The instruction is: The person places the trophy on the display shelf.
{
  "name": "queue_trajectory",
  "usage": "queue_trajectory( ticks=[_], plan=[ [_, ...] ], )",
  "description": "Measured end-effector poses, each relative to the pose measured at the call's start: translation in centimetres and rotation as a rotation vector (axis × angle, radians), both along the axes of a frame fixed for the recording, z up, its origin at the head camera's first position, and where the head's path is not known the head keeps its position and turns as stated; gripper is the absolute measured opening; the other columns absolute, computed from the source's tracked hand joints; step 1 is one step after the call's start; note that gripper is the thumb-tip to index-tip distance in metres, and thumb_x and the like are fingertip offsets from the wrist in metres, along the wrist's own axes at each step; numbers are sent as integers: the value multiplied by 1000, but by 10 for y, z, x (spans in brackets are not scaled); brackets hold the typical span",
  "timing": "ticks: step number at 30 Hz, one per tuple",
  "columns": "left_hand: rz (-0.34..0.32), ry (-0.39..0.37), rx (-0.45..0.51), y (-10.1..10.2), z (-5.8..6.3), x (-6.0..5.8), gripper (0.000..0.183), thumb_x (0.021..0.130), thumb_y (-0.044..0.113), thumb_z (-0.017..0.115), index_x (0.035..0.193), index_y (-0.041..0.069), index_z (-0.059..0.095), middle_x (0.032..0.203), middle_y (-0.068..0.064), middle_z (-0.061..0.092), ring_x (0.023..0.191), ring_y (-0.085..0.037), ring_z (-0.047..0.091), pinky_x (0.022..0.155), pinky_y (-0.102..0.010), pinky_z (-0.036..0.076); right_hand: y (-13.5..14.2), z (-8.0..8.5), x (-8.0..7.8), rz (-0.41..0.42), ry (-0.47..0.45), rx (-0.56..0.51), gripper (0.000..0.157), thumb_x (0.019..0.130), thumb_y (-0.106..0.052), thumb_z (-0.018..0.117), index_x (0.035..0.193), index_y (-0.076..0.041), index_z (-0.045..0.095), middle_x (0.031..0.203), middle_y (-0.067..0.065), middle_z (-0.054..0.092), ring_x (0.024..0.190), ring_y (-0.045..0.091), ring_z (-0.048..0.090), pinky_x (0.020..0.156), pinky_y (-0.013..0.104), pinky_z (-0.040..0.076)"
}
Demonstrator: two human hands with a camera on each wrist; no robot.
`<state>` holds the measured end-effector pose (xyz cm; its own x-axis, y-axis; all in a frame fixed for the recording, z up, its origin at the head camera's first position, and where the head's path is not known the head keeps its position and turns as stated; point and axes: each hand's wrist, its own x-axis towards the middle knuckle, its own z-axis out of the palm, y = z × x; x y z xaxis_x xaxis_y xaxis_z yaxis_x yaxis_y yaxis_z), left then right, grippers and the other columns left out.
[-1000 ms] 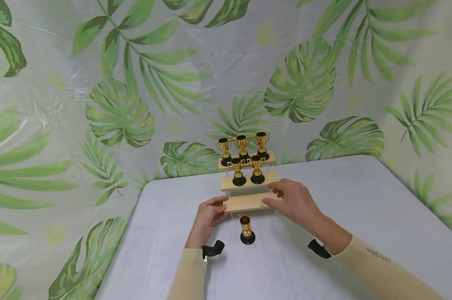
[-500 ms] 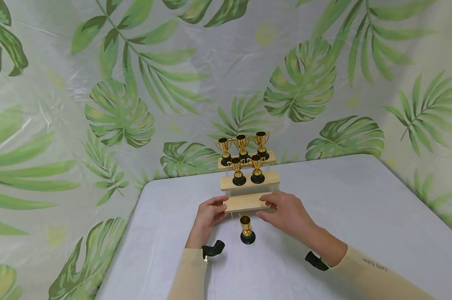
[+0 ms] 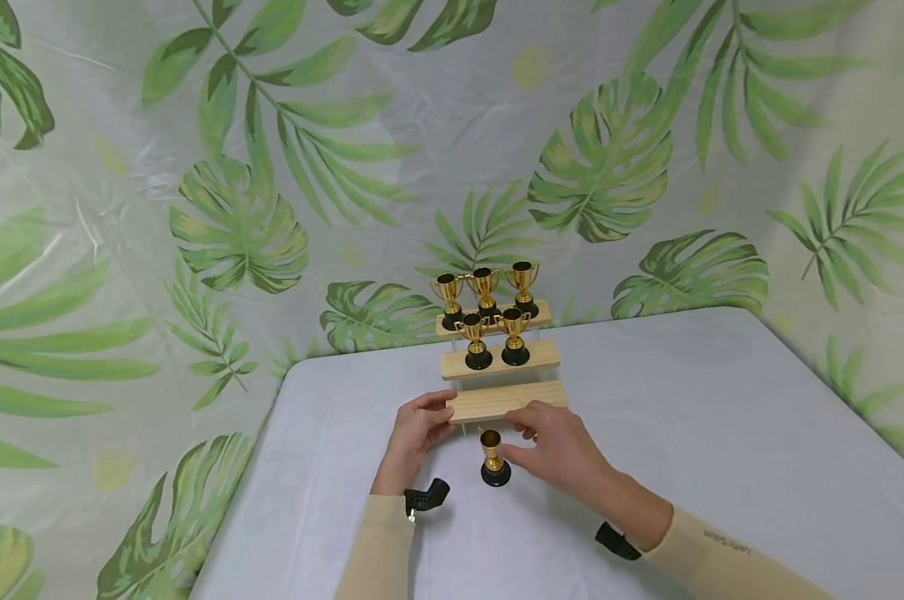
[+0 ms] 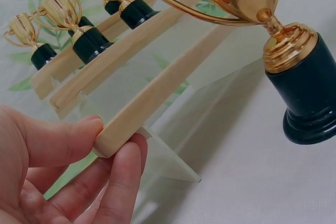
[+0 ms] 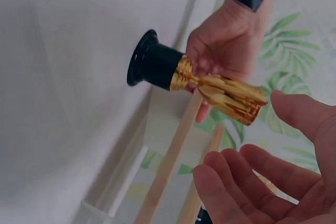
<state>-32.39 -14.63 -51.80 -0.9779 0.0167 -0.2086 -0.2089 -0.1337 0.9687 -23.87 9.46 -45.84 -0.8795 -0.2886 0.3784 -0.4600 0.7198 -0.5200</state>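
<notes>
My left hand [image 3: 416, 429] pinches the left end of the lowest wooden board [image 3: 481, 404] of a three-tier display stand, thumb above and fingers below in the left wrist view. In front of the stand, a small gold trophy cup [image 3: 494, 473] with a black base stands upright on the table. My right hand [image 3: 560, 442] is just right of this cup, fingers spread from the thumb and holding nothing. From the right wrist, the thumb [image 5: 296, 111] shows right at the rim of the trophy cup [image 5: 157, 61], and the fingers [image 5: 226, 192] are apart from it.
Two trophies [image 3: 515, 354] stand on the middle board [image 3: 545, 354] and three more, including one at right [image 3: 523, 287], on the top board [image 3: 545, 313]. Clear supports hold the boards. A leaf-patterned curtain [image 3: 384, 208] hangs behind the white-covered table [image 3: 684, 400].
My right hand has moved from the right end of the lowest board down and left to the trophy in front. My left hand keeps its grip on the board.
</notes>
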Motion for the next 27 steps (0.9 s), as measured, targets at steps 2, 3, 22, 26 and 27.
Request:
queue_trajectory(
  ticks=[2,3,22,26,27],
  plan=[
    [0,4,-1,0,0,0,32,88,1,72,120,7,73,117,-14,65,90,-21,67,76,-29,57,-4,-2,0,2,-12,-4,40,75,-39,89,105,-15,77,85,-11,63,77,13,62,66,28,51],
    [0,5,-3,0,0,0,32,88,1,72,120,7,73,117,-14,65,90,-21,67,75,-29,57,-5,-3,0,2,-18,-3,40,75,-40,89,105,-15,78,85,-10,62,77,13,62,66,27,51],
    [-15,8,14,-2,-1,-1,35,88,1,73,122,4,71,115,-14,66,88,-19,66,74,-28,56,-24,-17,-1,-24,6,-8,29,77,-37,88,98,-20,76,82,-13,59,74,12,61,63,23,48],
    [-10,7,9,-1,0,-2,35,87,1,73,122,4,72,116,-13,66,88,-20,66,74,-28,57,-26,-20,-2,-28,50,-14,24,76,-37,88,92,-23,75,78,-14,58,72,12,60,61,23,46],
    [-9,6,9,-1,0,-2,34,87,1,73,121,4,72,116,-13,66,88,-20,66,74,-28,57,-26,-21,-2,-29,63,-11,23,76,-36,88,90,-24,75,77,-14,57,71,11,58,60,22,45]
  ],
)
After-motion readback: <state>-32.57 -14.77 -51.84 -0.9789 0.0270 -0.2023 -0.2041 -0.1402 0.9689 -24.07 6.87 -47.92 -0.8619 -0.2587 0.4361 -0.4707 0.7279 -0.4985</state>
